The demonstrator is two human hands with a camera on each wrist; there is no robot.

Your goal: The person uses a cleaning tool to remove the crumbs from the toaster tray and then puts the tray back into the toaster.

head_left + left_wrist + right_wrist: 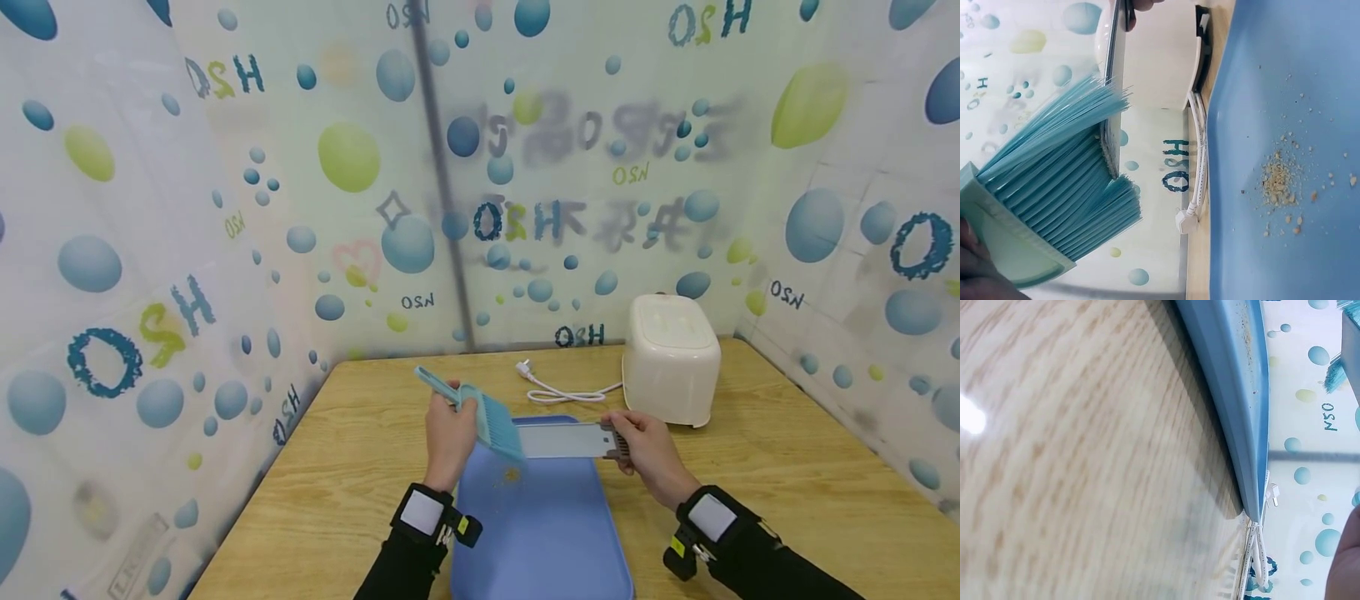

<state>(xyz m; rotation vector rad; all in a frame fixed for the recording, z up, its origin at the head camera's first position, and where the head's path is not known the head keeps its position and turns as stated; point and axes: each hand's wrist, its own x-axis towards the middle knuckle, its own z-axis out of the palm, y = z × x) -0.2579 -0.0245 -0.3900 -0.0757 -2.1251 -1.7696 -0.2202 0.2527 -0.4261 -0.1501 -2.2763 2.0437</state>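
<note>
My left hand (450,433) grips a light-blue hand brush (498,423) by its handle, above the blue tray (540,525). My right hand (648,450) pinches the grey end of a flat metal crumb tray (566,441), held level over the blue tray. In the left wrist view, the bristles (1066,175) spread around the crumb tray's far end and bend against it. Beneath them, a small heap of tan crumbs (1279,181) lies on the blue tray, with loose bits scattered about. Only part of my right hand shows in the right wrist view.
A cream toaster (670,358) stands at the back right of the wooden table (337,483). Its white cord (566,395) lies bundled beside it, plug to the left. Patterned curtains (345,233) enclose the back and both sides.
</note>
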